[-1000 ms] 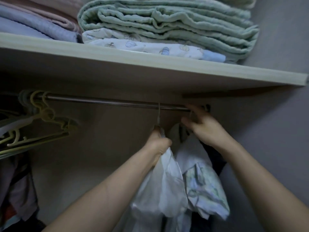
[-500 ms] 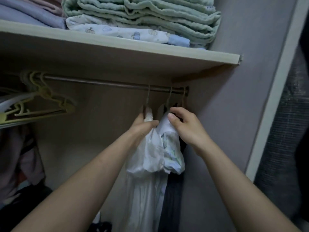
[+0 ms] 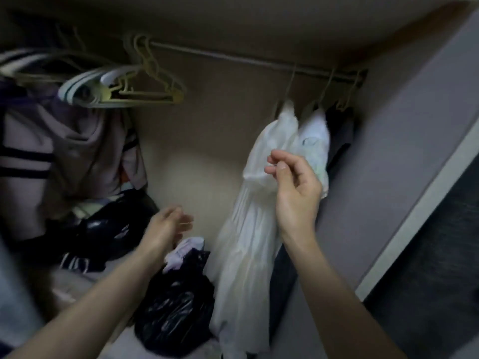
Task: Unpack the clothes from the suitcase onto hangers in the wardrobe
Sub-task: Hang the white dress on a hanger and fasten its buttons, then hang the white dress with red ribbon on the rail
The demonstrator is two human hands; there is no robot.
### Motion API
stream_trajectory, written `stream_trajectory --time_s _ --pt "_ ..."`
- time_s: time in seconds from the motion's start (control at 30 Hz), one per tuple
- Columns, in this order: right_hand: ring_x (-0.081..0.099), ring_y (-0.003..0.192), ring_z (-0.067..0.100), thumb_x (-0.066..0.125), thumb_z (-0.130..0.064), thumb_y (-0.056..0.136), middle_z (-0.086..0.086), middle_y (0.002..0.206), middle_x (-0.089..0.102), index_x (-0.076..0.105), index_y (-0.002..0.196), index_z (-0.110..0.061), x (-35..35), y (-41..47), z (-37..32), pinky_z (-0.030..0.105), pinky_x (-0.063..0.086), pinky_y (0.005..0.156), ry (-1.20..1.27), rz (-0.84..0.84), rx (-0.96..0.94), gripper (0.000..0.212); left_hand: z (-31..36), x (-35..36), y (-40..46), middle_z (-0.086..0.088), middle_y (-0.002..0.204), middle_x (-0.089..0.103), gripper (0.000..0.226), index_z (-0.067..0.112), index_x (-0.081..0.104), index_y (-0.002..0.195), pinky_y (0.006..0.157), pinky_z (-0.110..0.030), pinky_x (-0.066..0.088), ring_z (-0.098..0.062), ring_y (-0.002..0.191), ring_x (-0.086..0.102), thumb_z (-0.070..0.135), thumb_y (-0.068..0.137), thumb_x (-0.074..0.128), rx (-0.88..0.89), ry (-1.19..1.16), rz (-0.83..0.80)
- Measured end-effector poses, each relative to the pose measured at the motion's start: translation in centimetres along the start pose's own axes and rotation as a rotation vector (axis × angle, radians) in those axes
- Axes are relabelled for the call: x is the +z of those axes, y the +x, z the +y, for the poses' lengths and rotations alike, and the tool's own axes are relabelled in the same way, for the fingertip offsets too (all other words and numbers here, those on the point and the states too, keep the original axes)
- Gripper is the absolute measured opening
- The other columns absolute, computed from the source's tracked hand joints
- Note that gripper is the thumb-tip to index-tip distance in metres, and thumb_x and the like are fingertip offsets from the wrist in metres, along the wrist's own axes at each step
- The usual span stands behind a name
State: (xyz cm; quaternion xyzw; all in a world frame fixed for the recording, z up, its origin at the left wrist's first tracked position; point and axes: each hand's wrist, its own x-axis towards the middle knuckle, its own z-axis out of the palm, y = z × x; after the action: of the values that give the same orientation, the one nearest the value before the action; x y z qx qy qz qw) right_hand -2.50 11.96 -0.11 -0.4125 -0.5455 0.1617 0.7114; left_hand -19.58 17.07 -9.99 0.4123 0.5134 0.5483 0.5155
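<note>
- Where the rail [image 3: 259, 62] meets the right wall of the wardrobe, 3 garments hang on hangers in the head view: a long white dress [image 3: 248, 229], a white printed top [image 3: 315, 141] beside it, and a dark garment [image 3: 339, 136] nearest the wall.
- The right hand [image 3: 295, 185] is raised in front of the white dress, fingers loosely curled, holding nothing.
- The left hand [image 3: 168, 226] is lower and blurred, fingers relaxed, holding nothing.
- Empty hangers [image 3: 145, 84] bunch at the rail's left.
- A black plastic bag [image 3: 178, 309] lies on the wardrobe floor.
</note>
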Motion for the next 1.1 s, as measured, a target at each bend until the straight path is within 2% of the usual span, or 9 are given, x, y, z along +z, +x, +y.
stream_trajectory --time_s 0.1,0.2,0.37,0.53,0.63,0.77,0.87,1.0,1.1 --pt "0.061 0.08 0.001 0.047 0.0 0.092 -0.004 0.086 0.065 0.061 0.087 -0.031 2.5 -4.1 2.0 0.018 0.046 0.08 0.023 -0.109 0.074 0.035 -0.6 -4.0 -2.9 -0.01 0.084 0.062 0.016 0.01 0.049 0.107 0.063 -0.023 0.045 -0.019 0.073 0.057 0.014 0.1 0.035 0.0 -0.044 0.106" --pt "0.061 0.076 0.002 0.047 0.002 0.092 -0.007 0.085 0.065 0.061 0.087 -0.029 5.8 -8.1 3.3 0.022 0.049 0.081 0.083 -0.241 0.143 0.034 -1.5 -9.0 -5.3 -0.007 0.081 0.063 0.019 0.011 0.049 0.111 0.064 -0.024 0.044 -0.018 0.073 0.059 0.01 0.099 0.034 -0.01 0.022 0.185" --pt "0.061 0.07 -0.002 0.044 0.001 0.094 -0.007 0.086 0.064 0.06 0.087 -0.025 12.7 -15.3 3.8 0.011 0.046 0.068 0.183 -0.429 0.275 0.032 -4.2 -19.5 -10.9 -0.001 0.079 0.064 0.025 0.01 0.046 0.115 0.055 -0.018 0.04 -0.007 0.062 0.059 0.0 0.092 0.042 -0.094 0.075 0.374" --pt "0.06 0.07 -0.002 0.043 0.003 0.093 -0.007 0.086 0.063 0.061 0.097 -0.011 20.2 -24.1 2.7 0.022 0.048 0.074 0.226 -0.631 0.354 0.022 -5.4 -30.4 -18.3 -0.003 0.074 0.063 0.02 0.011 0.053 0.097 0.06 -0.022 0.039 -0.012 0.064 0.055 -0.004 0.085 0.054 -0.199 0.105 0.638" --pt "0.058 0.067 -0.007 0.044 0.004 0.093 -0.01 0.088 0.06 0.058 0.1 -0.011 23.6 -29.1 2.0 0.011 0.046 0.07 0.24 -0.806 0.386 0.022 -6.0 -34.9 -21.3 -0.005 0.076 0.062 0.027 0.008 0.051 0.108 0.062 -0.023 0.041 -0.014 0.066 0.054 -0.003 0.085 0.057 -0.218 0.118 0.745" --pt "0.059 0.078 -0.005 0.045 -0.003 0.094 -0.012 0.097 0.061 0.058 0.105 -0.022 25.5 -35.7 4.1 0.009 0.045 0.073 0.128 -1.113 0.431 0.025 -10.0 -38.4 -23.9 -0.011 0.093 0.064 0.032 0.004 0.048 0.121 0.067 -0.024 0.043 -0.018 0.077 0.059 0.0 0.09 0.046 -0.275 0.1 0.809" --pt "0.057 0.089 0.001 0.049 -0.004 0.092 -0.004 0.108 0.06 0.058 0.115 -0.014 26.5 -40.7 7.9 0.007 0.042 0.078 -0.012 -1.29 0.454 0.027 -15.3 -40.2 -24.8 -0.01 0.095 0.066 0.032 0.004 0.047 0.125 0.065 -0.021 0.046 -0.021 0.085 0.063 0.004 0.093 0.046 -0.362 0.051 0.863" --pt "0.053 0.101 0.009 0.05 -0.012 0.093 -0.008 0.117 0.053 0.052 0.124 -0.018 26.8 -46.8 14.7 0.02 0.04 0.084 -0.197 -1.497 0.559 0.032 -22.5 -41.3 -24.8 -0.004 0.085 0.065 0.026 0.005 0.049 0.12 0.056 -0.008 0.047 -0.013 0.076 0.061 0.002 0.094 0.047 -0.395 -0.072 0.965" --pt "0.051 0.104 0.01 0.052 -0.01 0.092 -0.006 0.12 0.051 0.048 0.128 -0.014 26.4 -51.9 21.2 0.021 0.039 0.087 -0.31 -1.602 0.665 0.036 -29.5 -42.0 -24.0 -0.004 0.084 0.065 0.023 0.007 0.05 0.116 0.061 -0.012 0.048 -0.013 0.074 0.06 0.001 0.094 0.045 -0.468 -0.122 0.997"
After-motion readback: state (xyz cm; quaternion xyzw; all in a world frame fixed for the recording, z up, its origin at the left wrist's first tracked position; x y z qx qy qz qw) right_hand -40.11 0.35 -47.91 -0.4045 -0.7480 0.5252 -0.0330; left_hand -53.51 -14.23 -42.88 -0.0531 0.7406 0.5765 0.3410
